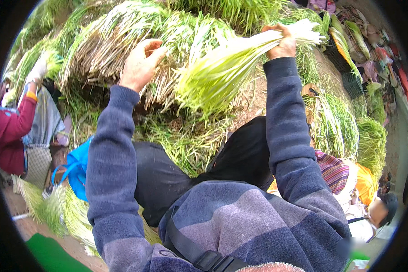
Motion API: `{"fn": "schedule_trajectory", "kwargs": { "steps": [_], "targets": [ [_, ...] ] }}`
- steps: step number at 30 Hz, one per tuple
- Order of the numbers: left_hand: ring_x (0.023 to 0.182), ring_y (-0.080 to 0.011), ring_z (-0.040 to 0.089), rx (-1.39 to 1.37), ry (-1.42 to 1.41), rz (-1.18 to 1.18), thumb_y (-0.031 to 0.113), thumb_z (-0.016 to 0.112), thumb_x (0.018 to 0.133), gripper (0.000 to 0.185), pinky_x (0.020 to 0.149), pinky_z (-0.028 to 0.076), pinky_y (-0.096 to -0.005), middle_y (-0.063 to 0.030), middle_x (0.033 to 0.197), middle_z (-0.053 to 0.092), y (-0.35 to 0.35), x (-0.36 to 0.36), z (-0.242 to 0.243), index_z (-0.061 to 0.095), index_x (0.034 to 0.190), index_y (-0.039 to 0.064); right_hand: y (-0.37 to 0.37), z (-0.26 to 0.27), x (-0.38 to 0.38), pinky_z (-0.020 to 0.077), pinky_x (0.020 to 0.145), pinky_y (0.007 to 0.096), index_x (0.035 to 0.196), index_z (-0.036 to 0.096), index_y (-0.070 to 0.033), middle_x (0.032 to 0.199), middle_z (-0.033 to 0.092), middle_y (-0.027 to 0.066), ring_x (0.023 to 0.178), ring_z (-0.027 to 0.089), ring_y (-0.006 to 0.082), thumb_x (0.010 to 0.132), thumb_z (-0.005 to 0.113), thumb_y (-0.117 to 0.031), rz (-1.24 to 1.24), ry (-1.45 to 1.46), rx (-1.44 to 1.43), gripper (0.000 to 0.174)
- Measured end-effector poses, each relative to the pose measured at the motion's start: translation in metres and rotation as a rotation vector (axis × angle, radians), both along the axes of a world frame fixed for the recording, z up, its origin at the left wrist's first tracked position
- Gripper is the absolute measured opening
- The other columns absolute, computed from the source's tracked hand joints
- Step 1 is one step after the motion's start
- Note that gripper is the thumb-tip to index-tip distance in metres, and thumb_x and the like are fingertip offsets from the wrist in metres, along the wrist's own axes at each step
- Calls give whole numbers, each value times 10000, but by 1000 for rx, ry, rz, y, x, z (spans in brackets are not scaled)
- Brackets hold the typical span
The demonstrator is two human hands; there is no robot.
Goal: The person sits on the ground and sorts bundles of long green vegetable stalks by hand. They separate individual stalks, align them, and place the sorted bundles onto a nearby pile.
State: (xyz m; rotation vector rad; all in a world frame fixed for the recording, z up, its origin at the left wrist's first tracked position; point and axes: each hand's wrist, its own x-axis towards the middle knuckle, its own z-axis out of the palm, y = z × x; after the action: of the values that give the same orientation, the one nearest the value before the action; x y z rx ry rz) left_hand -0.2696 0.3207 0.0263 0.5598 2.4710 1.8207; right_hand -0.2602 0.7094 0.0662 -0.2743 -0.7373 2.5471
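My right hand (pixel 281 42) grips a bunch of long leafy greens (pixel 221 73) near its white stem ends. The yellow-green leaves fan out down to the left, above the ground litter. Raised at the left, my left hand (pixel 142 63) holds nothing, with its fingers slightly curled and the thumb apart. Behind it lies a large pile of similar greens (pixel 98 54), its brownish stalk ends facing me. Loose leaves and trimmings (pixel 176 146) cover the ground between my knees.
At the left sits a person in a maroon sleeve (pixel 12 125), one gloved hand (pixel 39 69) at some greens. A blue bag (pixel 78 166) is beside my left leg. To the right are more bundled greens (pixel 340 125), dark plastic crates (pixel 352 85) and another person (pixel 360 221).
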Motion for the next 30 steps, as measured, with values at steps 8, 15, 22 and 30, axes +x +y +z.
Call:
{"fn": "schedule_trajectory", "kwargs": {
  "steps": [8,15,22,30],
  "targets": [
    [1305,-314,510,-144,68,-375,528,809,746,1018,1113,375,-453,-233,1449,468,63,40,87,370,1490,-10,-115,33,36,600,744,439,1345,358,70,952,592,159,750,667,269,782,689,19,195,132,528,655],
    [986,-162,648,163,-450,-514,86,865,669,790,912,526,-315,-104,1096,673,75,52,76,435,1321,-31,-172,35,55,600,716,366,1399,394,59,936,630,67,790,655,176,786,735,-12,251,136,677,705],
    [1067,-207,635,232,-376,-435,97,903,614,960,971,522,-339,-128,1187,623,85,59,55,330,1373,-35,-182,31,57,590,653,338,1169,508,30,842,643,73,711,655,171,784,702,16,261,92,583,432],
    [1019,-215,663,90,-297,-304,47,883,635,816,910,558,-326,-131,1149,639,94,60,48,417,1298,-42,-182,32,58,572,584,325,993,586,6,819,636,68,682,648,162,751,691,52,217,64,604,267]
  ]
}}
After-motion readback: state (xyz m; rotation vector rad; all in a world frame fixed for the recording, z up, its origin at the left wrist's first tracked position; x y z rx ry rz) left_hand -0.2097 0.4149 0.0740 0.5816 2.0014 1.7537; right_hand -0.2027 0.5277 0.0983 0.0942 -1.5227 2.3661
